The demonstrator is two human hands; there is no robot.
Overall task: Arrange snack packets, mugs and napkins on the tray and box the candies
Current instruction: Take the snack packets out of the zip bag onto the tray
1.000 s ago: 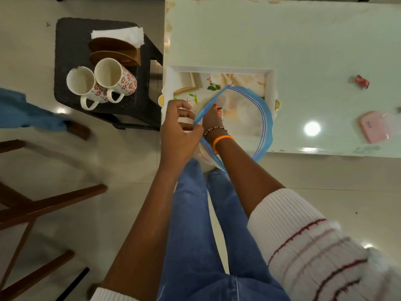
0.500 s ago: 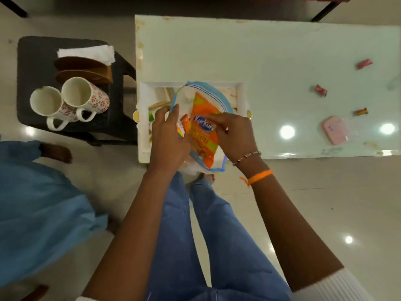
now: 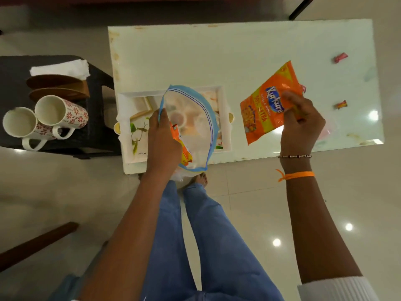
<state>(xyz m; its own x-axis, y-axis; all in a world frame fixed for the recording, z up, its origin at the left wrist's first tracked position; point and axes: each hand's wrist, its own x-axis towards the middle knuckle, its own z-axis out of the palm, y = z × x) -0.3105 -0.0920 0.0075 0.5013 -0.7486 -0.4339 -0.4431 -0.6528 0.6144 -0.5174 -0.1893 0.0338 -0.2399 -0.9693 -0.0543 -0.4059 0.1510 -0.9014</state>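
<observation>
Your right hand (image 3: 301,124) grips an orange snack packet (image 3: 265,105) above the white table (image 3: 217,57), right of the tray (image 3: 225,118). Your left hand (image 3: 162,140) holds the open zip bag (image 3: 195,118) over the tray, another packet (image 3: 182,144) inside.

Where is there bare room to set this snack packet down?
The table is bare beyond the tray, up to its far edge. The tray sits under the plastic bag in the left hand. The table's right end has scattered candies.

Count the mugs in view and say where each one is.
2. One mug lies at the black side table's left edge; the patterned mug lies beside it, touching.
</observation>
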